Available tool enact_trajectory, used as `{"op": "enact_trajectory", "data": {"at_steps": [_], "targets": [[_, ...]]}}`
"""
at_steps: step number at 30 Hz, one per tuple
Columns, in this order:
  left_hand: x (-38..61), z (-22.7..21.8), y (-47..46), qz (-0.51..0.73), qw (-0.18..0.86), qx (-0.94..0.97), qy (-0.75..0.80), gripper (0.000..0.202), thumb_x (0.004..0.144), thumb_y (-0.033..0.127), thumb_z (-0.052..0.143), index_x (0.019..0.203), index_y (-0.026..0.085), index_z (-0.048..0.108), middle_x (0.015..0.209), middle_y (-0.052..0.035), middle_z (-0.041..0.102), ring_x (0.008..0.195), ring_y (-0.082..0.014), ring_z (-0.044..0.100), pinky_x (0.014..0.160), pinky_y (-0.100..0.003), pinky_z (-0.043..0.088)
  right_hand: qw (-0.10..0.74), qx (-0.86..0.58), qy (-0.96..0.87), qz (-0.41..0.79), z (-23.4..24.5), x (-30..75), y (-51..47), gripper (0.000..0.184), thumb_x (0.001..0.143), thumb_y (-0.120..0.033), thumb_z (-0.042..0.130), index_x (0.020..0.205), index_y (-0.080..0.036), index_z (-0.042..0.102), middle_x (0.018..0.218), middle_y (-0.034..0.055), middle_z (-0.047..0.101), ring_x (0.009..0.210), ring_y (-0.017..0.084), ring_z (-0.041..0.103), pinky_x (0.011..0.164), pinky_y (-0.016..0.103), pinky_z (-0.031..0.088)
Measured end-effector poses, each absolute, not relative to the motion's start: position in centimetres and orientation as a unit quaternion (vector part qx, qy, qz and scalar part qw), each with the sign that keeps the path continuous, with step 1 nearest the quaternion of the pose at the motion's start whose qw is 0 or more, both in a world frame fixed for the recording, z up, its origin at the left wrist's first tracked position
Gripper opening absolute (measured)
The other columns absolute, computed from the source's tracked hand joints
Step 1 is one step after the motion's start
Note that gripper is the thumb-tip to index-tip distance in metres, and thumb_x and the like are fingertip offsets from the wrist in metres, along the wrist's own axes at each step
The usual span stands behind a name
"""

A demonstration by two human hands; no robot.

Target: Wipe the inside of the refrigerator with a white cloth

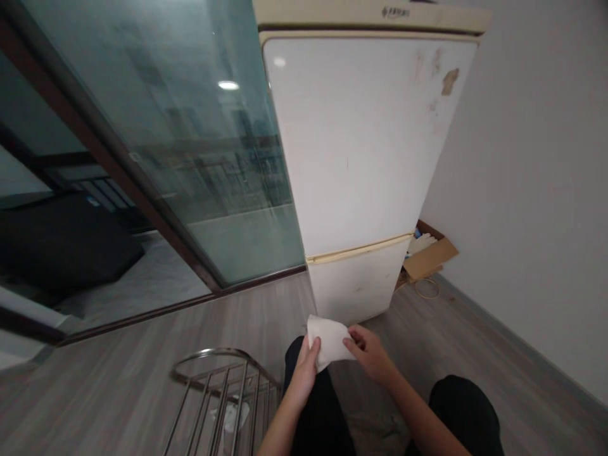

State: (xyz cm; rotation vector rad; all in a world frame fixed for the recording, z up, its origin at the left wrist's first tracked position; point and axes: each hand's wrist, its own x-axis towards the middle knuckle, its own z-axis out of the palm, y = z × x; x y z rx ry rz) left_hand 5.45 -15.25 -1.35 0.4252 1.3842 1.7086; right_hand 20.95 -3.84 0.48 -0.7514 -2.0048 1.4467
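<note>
One matte white sheet [329,341], cloth or paper, is held low before the refrigerator [354,209], whose smooth white face bears a ragged tan patch [449,82]. The left hand [306,366] pinches the sheet's left side; the right hand [371,354] pinches the opposite edge. Leftward, a curved, shiny metal-barred frame [228,351] shows against grey wood-grain floor [118,380].

Glass door [204,158], metal rack [209,350], open cardboard box [430,258].
Door brown-framed, at left; dark bulky object [66,244] beyond. Rack tubular, on grey plank floor [118,373]. Box near pale wall [536,158], thin loop [427,298] lying beside it.
</note>
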Motion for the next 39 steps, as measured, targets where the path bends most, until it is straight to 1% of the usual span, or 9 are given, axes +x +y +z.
{"op": "enact_trajectory", "data": {"at_steps": [5, 9, 12, 17, 21, 27, 32, 37, 39], "targets": [[7.7, -2.1, -14.2, 0.637, 0.423, 0.28, 0.581, 0.073, 0.082, 0.052, 0.07, 0.141, 0.018, 0.046, 0.139, -0.0179, 0.06, 0.126, -0.0301, 0.06, 0.107, -0.045, 0.048, 0.367, -0.277, -0.813, 0.357, 1.8, 24.6, -3.2, 0.022, 0.101, -0.026, 0.045, 0.096, -0.018, 0.064, 0.101, 0.009, 0.063, 0.096, 0.021, 0.059, 0.086, 0.033, 0.046], [8.9, -1.2, -14.1, 0.573, 0.382, 0.383, 0.616, 0.079, 0.08, 0.027, 0.07, 0.152, 0.024, 0.038, 0.16, -0.0144, 0.038, 0.149, -0.0297, 0.036, 0.121, -0.048, 0.033, 0.308, -0.229, -0.895, 0.227, 2.9, 25.9, -3.3, 0.022, 0.1, -0.015, 0.043, 0.102, -0.018, 0.065, 0.099, 0.0085, 0.065, 0.096, 0.023, 0.059, 0.087, 0.037, 0.049], [9.2, 0.5, -14.2, 0.499, 0.404, 0.49, 0.59, 0.068, 0.082, 0.019, 0.065, 0.148, 0.025, 0.047, 0.159, -0.0094, 0.042, 0.151, -0.0255, 0.033, 0.127, -0.043, 0.019, 0.247, -0.157, -0.937, 0.19, 3.3, 25.6, -3.9, 0.021, 0.096, -0.008, 0.046, 0.099, -0.016, 0.065, 0.101, 0.0082, 0.066, 0.1, 0.023, 0.058, 0.092, 0.038, 0.05], [8.5, 2.1, -14.5, 0.457, 0.372, 0.509, 0.627, 0.042, 0.081, 0.022, 0.07, 0.123, 0.022, 0.065, 0.124, -0.0084, 0.067, 0.119, -0.0246, 0.059, 0.106, -0.035, 0.041, 0.202, -0.155, -0.946, 0.203, 3.2, 24.6, -4.6, 0.022, 0.094, -0.007, 0.049, 0.103, -0.018, 0.065, 0.103, 0.0054, 0.065, 0.099, 0.021, 0.057, 0.087, 0.034, 0.051], [7.3, 1.9, -15.3, 0.428, 0.343, 0.517, 0.657, 0.018, 0.081, 0.033, 0.074, 0.086, 0.018, 0.065, 0.092, -0.0033, 0.062, 0.089, -0.0193, 0.058, 0.08, -0.028, 0.043, 0.184, -0.169, -0.95, 0.188, 3.1, 23.9, -4.7, 0.014, 0.096, -0.012, 0.053, 0.094, -0.019, 0.065, 0.097, 0.0044, 0.062, 0.093, 0.02, 0.056, 0.081, 0.032, 0.051], [6.7, 1.8, -16.2, 0.447, 0.343, 0.502, 0.656, 0.022, 0.084, 0.037, 0.07, 0.09, 0.018, 0.06, 0.084, 0.0001, 0.059, 0.081, -0.0158, 0.054, 0.074, -0.025, 0.04, 0.198, -0.173, -0.948, 0.182, 2.9, 23.2, -4.6, 0.008, 0.093, -0.012, 0.061, 0.091, -0.019, 0.064, 0.098, 0.0041, 0.061, 0.093, 0.02, 0.055, 0.08, 0.03, 0.051], [6.4, 3.5, -16.4, 0.385, 0.354, 0.564, 0.639, 0.03, 0.081, 0.034, 0.074, 0.107, 0.022, 0.069, 0.103, -0.0037, 0.067, 0.096, -0.0197, 0.059, 0.086, -0.028, 0.043, 0.219, -0.123, -0.953, 0.168, 2.5, 23.2, -4.9, 0.025, 0.089, -0.005, 0.06, 0.106, -0.023, 0.066, 0.102, 0.0039, 0.063, 0.092, 0.02, 0.057, 0.077, 0.029, 0.052], [6.3, 3.8, -16.3, 0.406, 0.308, 0.585, 0.631, 0.024, 0.081, 0.033, 0.076, 0.101, 0.023, 0.069, 0.124, -0.0079, 0.066, 0.121, -0.0256, 0.056, 0.106, -0.033, 0.038, 0.259, -0.123, -0.945, 0.157, 2.3, 23.7, -4.7, 0.024, 0.09, -0.005, 0.054, 0.102, -0.023, 0.064, 0.097, 0.0049, 0.064, 0.088, 0.022, 0.059, 0.077, 0.036, 0.055], [6.3, 3.8, -16.2, 0.398, 0.266, 0.569, 0.669, 0.018, 0.087, 0.037, 0.07, 0.095, 0.022, 0.066, 0.114, -0.0077, 0.069, 0.115, -0.0248, 0.059, 0.103, -0.033, 0.04, 0.323, -0.158, -0.922, 0.148, 2.0, 24.1, -5.0, 0.027, 0.091, -0.006, 0.049, 0.106, -0.023, 0.063, 0.104, 0.0081, 0.064, 0.094, 0.024, 0.061, 0.082, 0.04, 0.055]]}}
